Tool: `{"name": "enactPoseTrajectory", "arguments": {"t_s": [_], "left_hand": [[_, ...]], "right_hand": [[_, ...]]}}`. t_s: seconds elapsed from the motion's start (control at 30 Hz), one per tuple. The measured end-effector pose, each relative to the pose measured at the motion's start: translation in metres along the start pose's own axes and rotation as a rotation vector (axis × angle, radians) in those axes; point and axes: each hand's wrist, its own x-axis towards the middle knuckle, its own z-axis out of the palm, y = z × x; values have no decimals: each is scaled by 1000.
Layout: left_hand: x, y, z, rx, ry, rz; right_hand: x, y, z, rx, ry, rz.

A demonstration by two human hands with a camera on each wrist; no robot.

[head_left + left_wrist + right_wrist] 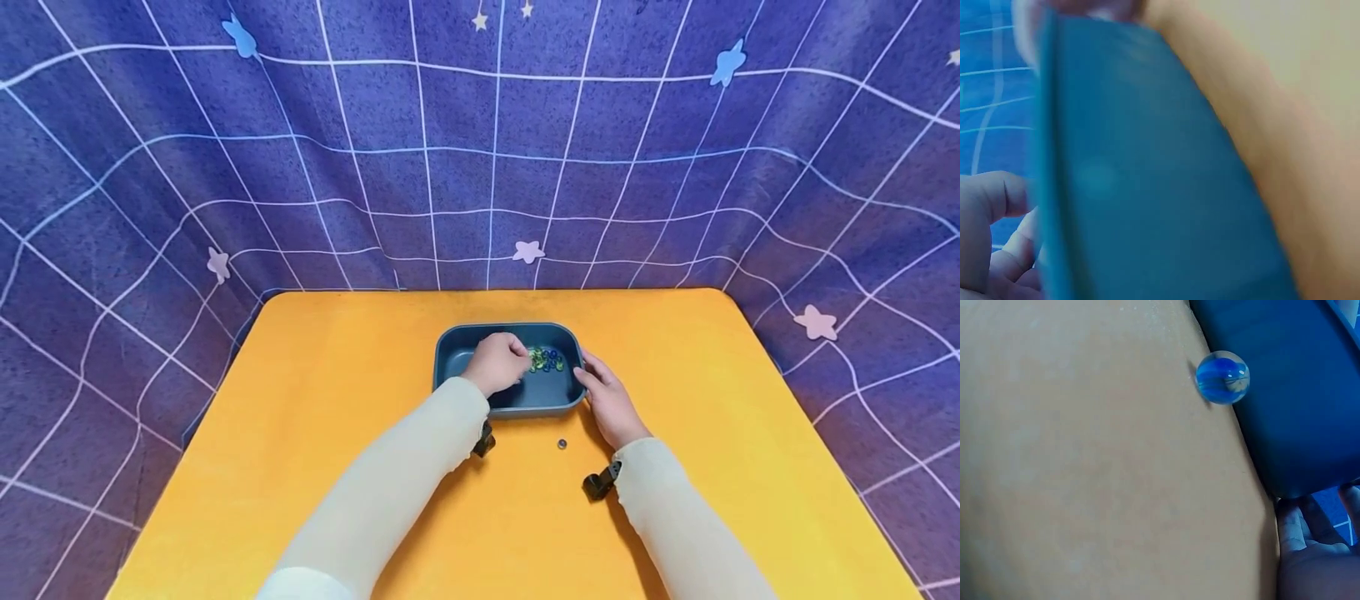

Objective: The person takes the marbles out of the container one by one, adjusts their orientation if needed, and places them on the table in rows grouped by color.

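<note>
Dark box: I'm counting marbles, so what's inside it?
Green and blue marbles lie toward the right of the box; the left hand hides whatever is beneath it.

Your left hand [495, 364] hid part of the floor of the box [534, 413]; its fingertips were too small to show whether they held anything. The marbles [546, 360] blurred together, too tiny to count. The bottom edge cut off your sleeves [405, 458] and, in the right wrist view, your right hand [1322, 565].

Before the tray [534, 412], a single marble [562, 444]; inside, seemingly rightward, more marbles [547, 363]
</note>
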Motion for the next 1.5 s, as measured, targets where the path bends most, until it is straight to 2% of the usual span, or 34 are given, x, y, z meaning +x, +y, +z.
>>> {"name": "enactPoseTrajectory", "arguments": {"t_s": [0.07, 0.13, 0.33, 0.57, 0.63, 0.8, 0.93, 1.03, 1.17, 1.5], "left_hand": [[-9, 1, 0, -79, -17, 12], [-19, 3, 0, -115, -28, 27], [-48, 2, 3, -83, 28, 117], [-80, -8, 12, -298, 103, 181], [-87, -13, 15, -329, 125, 203], [-104, -22, 22, -333, 182, 246], [-116, -24, 31, -314, 152, 269], [-121, -27, 39, -295, 115, 275], [-123, -30, 48, -284, 105, 271], [-113, -39, 62, -318, 112, 307]], "right_hand": [[-1, 0, -1, 1, 8, 5], [-2, 1, -1, 1, 9, 0], [-2, 2, -3, -15, -6, -24], [-1, 2, -3, -4, -8, -41], [-1, 2, -3, 1, -11, -41], [0, 2, -3, 7, -14, -44], [-1, 2, -4, 12, -9, -42], [-2, 2, -3, 14, -3, -41], [-1, 3, -2, 19, 3, -35], [-1, 2, -1, 17, 13, -37]]}}
